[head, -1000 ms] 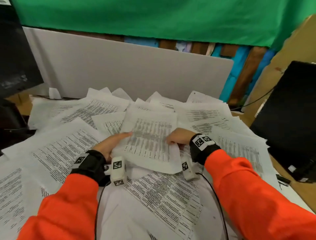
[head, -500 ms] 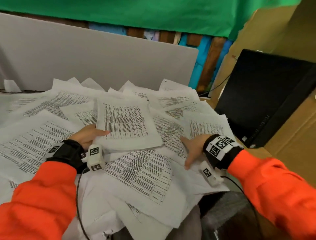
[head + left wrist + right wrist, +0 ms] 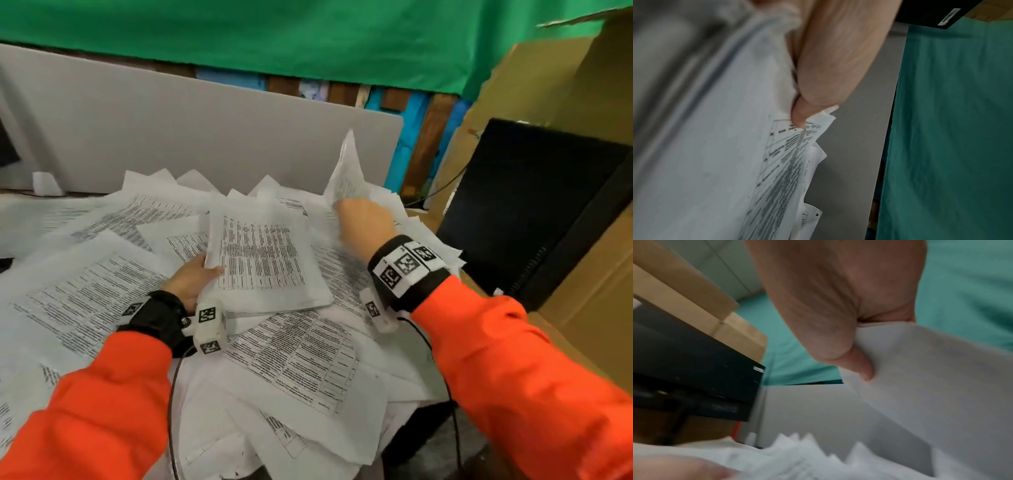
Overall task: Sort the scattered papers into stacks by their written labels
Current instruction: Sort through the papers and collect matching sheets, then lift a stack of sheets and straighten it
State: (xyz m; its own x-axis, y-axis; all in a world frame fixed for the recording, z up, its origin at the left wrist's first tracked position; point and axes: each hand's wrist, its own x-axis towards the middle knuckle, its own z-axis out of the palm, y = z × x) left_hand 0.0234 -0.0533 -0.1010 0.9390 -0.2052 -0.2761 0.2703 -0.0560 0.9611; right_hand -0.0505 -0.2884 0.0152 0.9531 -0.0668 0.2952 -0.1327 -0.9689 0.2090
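Left hand point(image 3: 191, 279) gripping small stack of printed sheets point(image 3: 263, 260) at its 8 o'clock corner, thumb on top, atop scattered papers point(image 3: 301, 363) covering tabletop. Right hand point(image 3: 364, 221) pinching single sheet point(image 3: 347, 174), raised upright toward 1 o'clock, before grey partition board point(image 3: 191, 130). Black monitor point(image 3: 534, 205) at 3 o'clock.

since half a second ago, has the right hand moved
Yes. The right hand has gone from lying flat on the near papers up and away toward the grey board, and now pinches a lifted sheet.
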